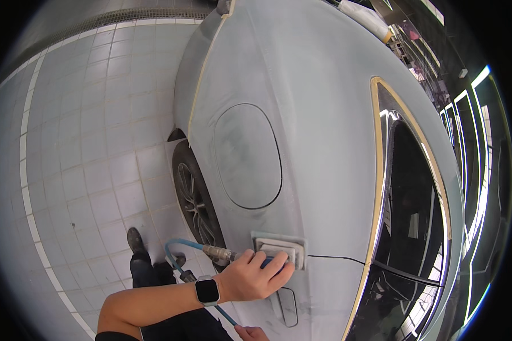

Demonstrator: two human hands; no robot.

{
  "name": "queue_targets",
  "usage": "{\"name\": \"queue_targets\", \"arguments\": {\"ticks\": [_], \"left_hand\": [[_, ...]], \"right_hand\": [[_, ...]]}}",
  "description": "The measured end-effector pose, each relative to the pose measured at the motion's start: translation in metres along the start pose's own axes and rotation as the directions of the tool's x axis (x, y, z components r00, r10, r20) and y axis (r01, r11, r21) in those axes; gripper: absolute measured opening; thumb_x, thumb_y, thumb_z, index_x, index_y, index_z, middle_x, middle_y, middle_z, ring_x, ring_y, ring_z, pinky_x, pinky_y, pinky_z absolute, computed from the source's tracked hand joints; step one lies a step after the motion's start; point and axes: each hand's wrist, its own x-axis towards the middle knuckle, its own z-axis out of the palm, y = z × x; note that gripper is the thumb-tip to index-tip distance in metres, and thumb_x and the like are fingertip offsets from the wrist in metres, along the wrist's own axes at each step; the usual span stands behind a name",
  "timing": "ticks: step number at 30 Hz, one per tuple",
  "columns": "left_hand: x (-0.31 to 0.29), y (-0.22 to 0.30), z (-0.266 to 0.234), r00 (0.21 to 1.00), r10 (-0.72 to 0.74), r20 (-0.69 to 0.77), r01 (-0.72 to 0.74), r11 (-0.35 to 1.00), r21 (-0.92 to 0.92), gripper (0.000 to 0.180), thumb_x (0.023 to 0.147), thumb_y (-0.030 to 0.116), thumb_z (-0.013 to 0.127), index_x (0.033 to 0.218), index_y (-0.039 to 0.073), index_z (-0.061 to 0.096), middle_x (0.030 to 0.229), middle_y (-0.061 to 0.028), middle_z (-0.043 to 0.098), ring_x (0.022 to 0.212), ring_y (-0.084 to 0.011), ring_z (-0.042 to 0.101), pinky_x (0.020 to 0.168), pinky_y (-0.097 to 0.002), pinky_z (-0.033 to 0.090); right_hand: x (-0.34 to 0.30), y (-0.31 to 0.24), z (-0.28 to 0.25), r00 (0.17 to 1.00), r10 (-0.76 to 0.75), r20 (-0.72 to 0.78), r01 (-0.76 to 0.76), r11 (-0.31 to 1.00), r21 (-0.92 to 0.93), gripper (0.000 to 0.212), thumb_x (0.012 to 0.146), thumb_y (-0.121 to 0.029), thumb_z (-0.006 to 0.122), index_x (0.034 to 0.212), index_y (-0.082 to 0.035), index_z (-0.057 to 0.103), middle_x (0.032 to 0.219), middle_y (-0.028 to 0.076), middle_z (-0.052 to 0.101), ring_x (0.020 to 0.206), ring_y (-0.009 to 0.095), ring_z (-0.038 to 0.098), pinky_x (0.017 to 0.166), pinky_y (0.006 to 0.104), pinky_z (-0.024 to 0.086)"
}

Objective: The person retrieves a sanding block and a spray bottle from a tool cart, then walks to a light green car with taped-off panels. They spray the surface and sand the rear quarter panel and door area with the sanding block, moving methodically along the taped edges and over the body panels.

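Under the left hand (252, 277) — sander (288, 249).

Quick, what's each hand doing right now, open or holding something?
Left hand: closed, holding the sander.
Right hand: at the blue hose, cut off by the frame; can't tell its grip.

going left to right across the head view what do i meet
white tile border → leftmost shoe → watch → left hand → tape on the window's left edge → window
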Motion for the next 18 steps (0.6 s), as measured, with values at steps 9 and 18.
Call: {"name": "queue_targets", "arguments": {"ticks": [9,18], "left_hand": [[0.032,-0.062,-0.002,0.926,-0.35,-0.141,0.334,0.934,-0.125,0.051,0.073,0.02,0.089,0.118,0.01,0.067,0.116,-0.0068,0.066,0.081,-0.0238,0.069,0.066,-0.0348,0.058],[-0.009,0.031,0.01,0.97,-0.222,-0.102,0.214,0.973,-0.086,0.051,0.071,0.02,0.089,0.117,0.008,0.069,0.113,-0.0085,0.066,0.077,-0.0217,0.066,0.064,-0.0322,0.056]], "right_hand": [[-0.005,0.024,0.004,1.0,0.012,-0.004,-0.012,0.992,0.123,0.056,0.109,-0.043,0.061,0.076,0.002,0.065,0.062,-0.002,0.05,0.063,0.012,0.044,0.057,0.0391,0.042],[-0.017,0.037,0.007,0.999,0.037,0.008,-0.037,0.999,0.024,0.056,0.11,-0.042,0.059,0.074,0.0,0.065,0.062,-0.004,0.048,0.063,0.009,0.042,0.054,0.0358,0.039]]}}
